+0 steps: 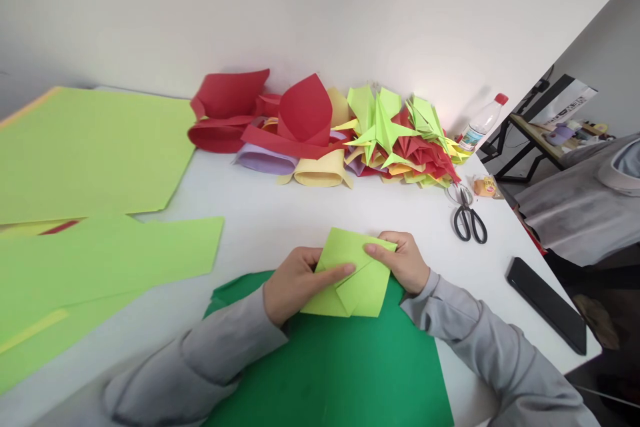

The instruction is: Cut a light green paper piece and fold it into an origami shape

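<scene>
Between my two hands is a folded piece of lime green paper (367,297), a roughly square packet with overlapping flaps. My left hand (295,283) grips its left edge, thumb laid across the front. At the upper right corner my right hand (406,261) pinches it, thumb on top and fingers hidden behind. The paper is held above a dark green sheet (330,373) that lies on the white table (250,207) in front of me.
Large lime sheets (90,153) and cut lime strips (125,253) cover the left side. Rolled red paper (305,113) and folded paper stars (383,127) line the wall. Rightward are a bottle (483,123), black-handled scissors (469,220), a small packet (485,187) and a black oblong object (547,303).
</scene>
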Available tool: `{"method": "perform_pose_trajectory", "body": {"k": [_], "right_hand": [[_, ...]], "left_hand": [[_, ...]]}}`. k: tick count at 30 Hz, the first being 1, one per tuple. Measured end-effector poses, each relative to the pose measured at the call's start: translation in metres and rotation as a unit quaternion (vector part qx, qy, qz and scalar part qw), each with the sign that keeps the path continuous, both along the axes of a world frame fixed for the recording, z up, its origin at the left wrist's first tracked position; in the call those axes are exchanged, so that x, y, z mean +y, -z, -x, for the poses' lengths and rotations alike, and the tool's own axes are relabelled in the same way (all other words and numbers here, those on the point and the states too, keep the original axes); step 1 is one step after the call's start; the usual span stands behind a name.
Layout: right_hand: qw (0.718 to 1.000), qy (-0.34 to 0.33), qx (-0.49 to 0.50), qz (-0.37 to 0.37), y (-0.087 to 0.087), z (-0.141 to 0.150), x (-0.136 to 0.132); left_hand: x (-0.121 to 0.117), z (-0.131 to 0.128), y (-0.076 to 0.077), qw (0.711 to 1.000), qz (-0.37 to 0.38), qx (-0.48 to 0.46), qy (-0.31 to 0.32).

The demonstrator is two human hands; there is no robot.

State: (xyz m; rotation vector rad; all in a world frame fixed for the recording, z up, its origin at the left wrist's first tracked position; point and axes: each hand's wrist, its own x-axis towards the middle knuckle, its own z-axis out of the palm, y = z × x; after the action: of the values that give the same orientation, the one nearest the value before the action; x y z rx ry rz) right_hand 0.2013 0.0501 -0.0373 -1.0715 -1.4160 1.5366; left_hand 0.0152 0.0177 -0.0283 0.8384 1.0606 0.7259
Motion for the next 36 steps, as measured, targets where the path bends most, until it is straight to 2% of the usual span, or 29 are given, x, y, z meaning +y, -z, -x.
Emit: {"method": "perform_pose_trajectory", "body": {"k": [5,8,11,16,23,28,36], "right_hand": [[0.998,0.038,0.036,0.043,0.005,0.002,0.001],[0.997,0.044,0.047,0.047,0.008,0.002,0.001],[0.996,0.053,0.055,0.044,0.007,0.002,0.001],[0.996,0.079,0.041,0.022,0.002,0.003,-0.001],[0.999,0.022,-0.008,0.029,-0.004,0.001,0.0],[0.999,0.029,-0.013,0.02,-0.004,0.002,0.0],[0.999,0.023,0.027,0.029,0.01,-0.002,0.003]], "left_hand": [[-0.002,-0.004,-0.001,0.996,0.043,-0.064,-0.039],[-0.003,-0.005,-0.003,0.995,0.035,-0.071,-0.053],[-0.002,-0.004,-0.004,0.997,0.007,-0.035,-0.061],[-0.001,-0.004,0.001,0.995,-0.05,0.087,0.001],[0.002,-0.002,0.003,0.996,-0.054,0.068,-0.012],[0.003,-0.002,0.0,0.996,-0.054,0.064,-0.01],[0.001,0.0,0.001,0.998,-0.046,0.045,-0.019]]}}
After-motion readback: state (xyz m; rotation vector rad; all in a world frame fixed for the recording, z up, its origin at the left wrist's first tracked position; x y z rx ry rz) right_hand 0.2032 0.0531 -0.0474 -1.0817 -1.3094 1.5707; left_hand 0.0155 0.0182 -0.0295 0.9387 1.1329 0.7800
